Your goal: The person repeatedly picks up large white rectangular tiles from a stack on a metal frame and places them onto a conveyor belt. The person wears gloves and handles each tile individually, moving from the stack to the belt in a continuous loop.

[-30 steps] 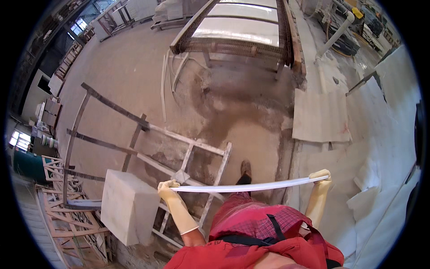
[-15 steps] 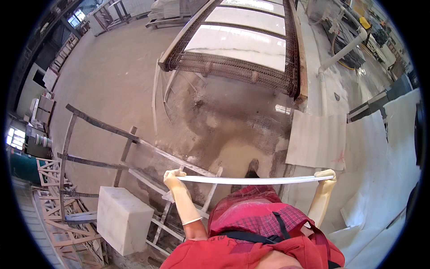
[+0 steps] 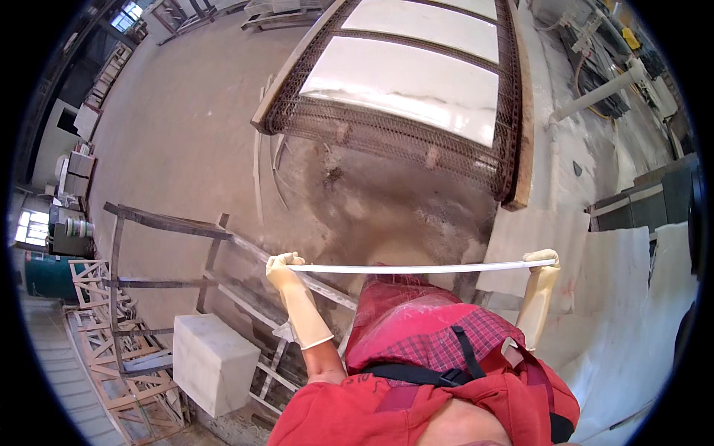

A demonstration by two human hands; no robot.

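Note:
A long, thin white slab (image 3: 416,268) stretches across in front of my body, seen edge-on, so its depth below the top edge cannot be made out. At its left end my left hand (image 3: 284,269), in a cream rubber glove, is closed on it. My right hand (image 3: 542,260), gloved alike, grips the other end. Ahead stands a conveyor with a rusty mesh belt (image 3: 387,141). White, glossy slabs lie on that belt in a row, the nearest slab (image 3: 405,82) crossed by a grey vein.
Left of me are a metal frame rack (image 3: 167,219) and a white stone block (image 3: 212,364). Wooden frames (image 3: 123,372) are piled beyond them. White sheets (image 3: 617,297) hang or lie at my right, near a pipe (image 3: 595,98). The floor before the conveyor looks wet.
The conveyor now appears nearer and larger. Both hands, still gripping the white slab, have shifted farther forward from my body.

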